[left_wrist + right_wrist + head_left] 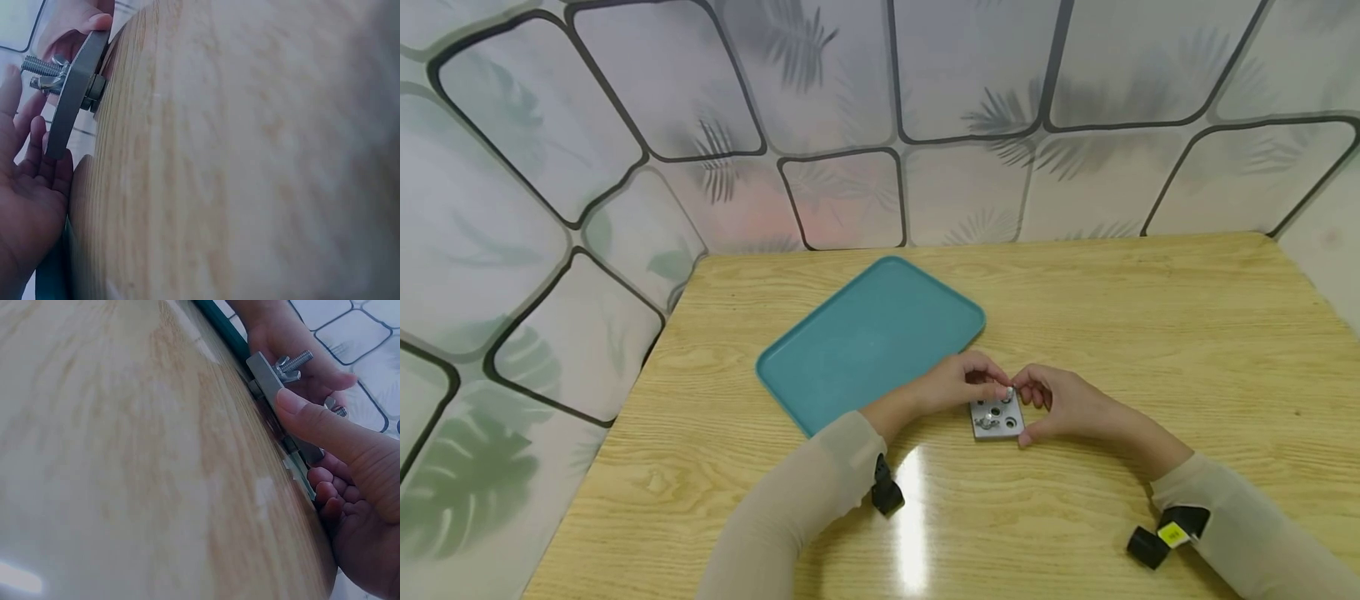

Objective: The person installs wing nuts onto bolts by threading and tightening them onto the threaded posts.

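Note:
A small square metal plate (997, 428) with holes carries two bolts with wing nuts. One wing nut (286, 370) sits on the near-left bolt, its threaded end sticking up. Another wing nut (334, 407) is at the far right corner, where the left hand (953, 385) pinches with thumb and index finger. Its other fingers curl by the plate's edge. The right hand (1069, 405) grips the plate's right side, thumb (292, 402) on the near edge, fingertips by the far corner. Below the plate, a bolt head (95, 87) shows in the left wrist view.
A teal tray (857, 342) lies at an angle on the wooden table (1150, 333), just behind the left forearm. Patterned panels (842, 83) stand along the table's back and left edges. Dark wrist devices (887, 492) are strapped over both sleeves.

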Demonstrator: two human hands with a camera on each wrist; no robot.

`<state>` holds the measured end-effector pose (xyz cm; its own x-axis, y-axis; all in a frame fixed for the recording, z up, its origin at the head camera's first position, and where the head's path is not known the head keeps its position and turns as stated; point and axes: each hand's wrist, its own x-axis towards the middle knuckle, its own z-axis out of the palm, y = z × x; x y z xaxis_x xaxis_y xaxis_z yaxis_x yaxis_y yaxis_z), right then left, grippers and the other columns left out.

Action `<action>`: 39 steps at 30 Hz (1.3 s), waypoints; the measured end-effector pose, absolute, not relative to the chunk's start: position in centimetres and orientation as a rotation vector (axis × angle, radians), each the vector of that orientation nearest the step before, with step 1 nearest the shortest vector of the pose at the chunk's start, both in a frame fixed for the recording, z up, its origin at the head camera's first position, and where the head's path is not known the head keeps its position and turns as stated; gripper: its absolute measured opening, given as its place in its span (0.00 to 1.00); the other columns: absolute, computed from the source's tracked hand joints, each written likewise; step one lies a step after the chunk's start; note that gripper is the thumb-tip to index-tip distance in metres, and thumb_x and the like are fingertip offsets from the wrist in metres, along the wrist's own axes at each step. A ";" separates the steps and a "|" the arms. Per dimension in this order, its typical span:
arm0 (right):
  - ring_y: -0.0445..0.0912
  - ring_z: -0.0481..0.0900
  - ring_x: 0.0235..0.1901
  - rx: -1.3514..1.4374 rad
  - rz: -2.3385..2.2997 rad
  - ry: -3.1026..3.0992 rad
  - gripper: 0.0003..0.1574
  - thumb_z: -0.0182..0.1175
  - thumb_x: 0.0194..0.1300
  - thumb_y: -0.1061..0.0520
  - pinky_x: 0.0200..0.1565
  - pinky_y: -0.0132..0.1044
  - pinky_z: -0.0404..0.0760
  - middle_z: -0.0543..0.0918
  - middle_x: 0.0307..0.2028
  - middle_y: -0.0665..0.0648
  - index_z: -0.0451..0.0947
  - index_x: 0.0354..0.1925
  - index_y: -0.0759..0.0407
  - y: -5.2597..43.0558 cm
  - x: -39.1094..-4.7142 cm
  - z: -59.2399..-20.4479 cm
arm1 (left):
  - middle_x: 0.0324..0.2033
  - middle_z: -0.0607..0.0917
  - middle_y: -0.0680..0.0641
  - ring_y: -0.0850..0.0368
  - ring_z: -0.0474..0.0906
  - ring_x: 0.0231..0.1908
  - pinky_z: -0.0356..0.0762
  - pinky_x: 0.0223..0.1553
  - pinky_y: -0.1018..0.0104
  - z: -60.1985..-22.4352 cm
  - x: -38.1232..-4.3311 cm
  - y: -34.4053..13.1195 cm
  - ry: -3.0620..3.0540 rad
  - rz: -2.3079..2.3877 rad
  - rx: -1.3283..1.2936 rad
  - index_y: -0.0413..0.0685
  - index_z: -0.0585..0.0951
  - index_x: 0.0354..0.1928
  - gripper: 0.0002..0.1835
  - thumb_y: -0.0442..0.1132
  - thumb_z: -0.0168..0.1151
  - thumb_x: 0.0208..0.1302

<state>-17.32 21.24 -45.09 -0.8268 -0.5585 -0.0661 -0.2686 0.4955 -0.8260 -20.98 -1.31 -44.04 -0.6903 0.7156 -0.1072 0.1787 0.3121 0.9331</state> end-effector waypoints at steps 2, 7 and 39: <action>0.41 0.67 0.31 -0.693 -1.246 2.421 0.38 0.79 0.39 0.49 0.31 0.32 0.69 0.71 0.32 0.53 0.72 0.45 0.61 21.2 -17.3 -45.1 | 0.41 0.78 0.52 0.67 0.72 0.38 0.71 0.41 0.75 -43.9 -20.9 -1.3 2.069 1.354 0.792 0.46 0.82 0.47 0.14 0.39 0.67 0.60; 0.41 0.66 0.31 -0.681 -1.240 2.423 0.38 0.79 0.39 0.49 0.31 0.31 0.69 0.71 0.31 0.53 0.72 0.45 0.61 21.1 -17.2 -44.9 | 0.42 0.76 0.52 0.68 0.70 0.40 0.71 0.43 0.76 -43.9 -20.8 -1.4 2.066 1.319 0.836 0.45 0.81 0.49 0.16 0.37 0.68 0.58; 0.41 0.67 0.31 -0.674 -1.237 2.440 0.38 0.79 0.39 0.48 0.32 0.32 0.69 0.71 0.31 0.52 0.72 0.45 0.60 21.1 -17.2 -45.1 | 0.42 0.76 0.51 0.67 0.71 0.40 0.71 0.43 0.75 -44.0 -20.9 -1.5 2.069 1.322 0.847 0.46 0.81 0.49 0.15 0.38 0.67 0.59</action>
